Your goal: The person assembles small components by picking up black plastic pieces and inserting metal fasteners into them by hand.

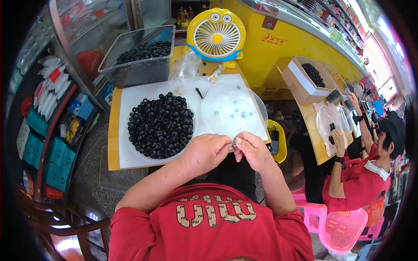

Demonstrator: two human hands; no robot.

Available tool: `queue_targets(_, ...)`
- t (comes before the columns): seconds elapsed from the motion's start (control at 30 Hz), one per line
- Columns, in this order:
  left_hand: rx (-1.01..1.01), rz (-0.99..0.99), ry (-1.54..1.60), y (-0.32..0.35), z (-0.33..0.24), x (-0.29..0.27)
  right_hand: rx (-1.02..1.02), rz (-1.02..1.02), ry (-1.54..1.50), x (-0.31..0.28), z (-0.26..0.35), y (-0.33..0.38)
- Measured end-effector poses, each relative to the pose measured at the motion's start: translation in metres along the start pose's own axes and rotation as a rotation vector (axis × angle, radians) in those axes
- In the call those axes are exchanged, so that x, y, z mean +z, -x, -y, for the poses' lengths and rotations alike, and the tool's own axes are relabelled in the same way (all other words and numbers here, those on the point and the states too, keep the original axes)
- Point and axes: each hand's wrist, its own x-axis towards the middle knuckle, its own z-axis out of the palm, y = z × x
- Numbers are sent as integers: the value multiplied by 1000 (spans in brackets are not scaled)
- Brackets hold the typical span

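My left hand (pixel 206 152) and my right hand (pixel 253 151) meet above the table's near edge, fingertips pinched together. Between them is a small shiny, greyish piece (pixel 234 144), too small and covered to name. Left of my hands, a round clear tray (pixel 194 130) bears a heap of small black hollow plastic parts (pixel 161 124). Just beyond my hands lies a second round clear tray (pixel 257 101), with several tiny silvery pieces (pixel 236 114) scattered in it. A thin black stick-like part (pixel 199 92) rests between the trays.
A clear bin (pixel 135 65) of black parts stands at the back left, near a crumpled plastic bag (pixel 185 67) and a yellow fan (pixel 216 37). At right, a co-worker (pixel 361 174) handles black parts at another table beside a cardboard box (pixel 300 82). A yellow bucket (pixel 281 141) stands close by.
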Motion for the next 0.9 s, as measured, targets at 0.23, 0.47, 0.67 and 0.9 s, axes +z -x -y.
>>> queue_targets(0.23,-45,-98,-48,22,-5,3,-12,-46,-94,25,4,14)
queue_targets(0.47,-70,-115,-90,27,-12,6,-208,-105,-104,26,-17,15)
queue_targets(0.67,-389,-124,259,26,-14,10,-534,-257,577,29,-16,14)
queue_targets(0.9,-51,-183,-65,20,1,19,1,-17,-647,17,-17,5)
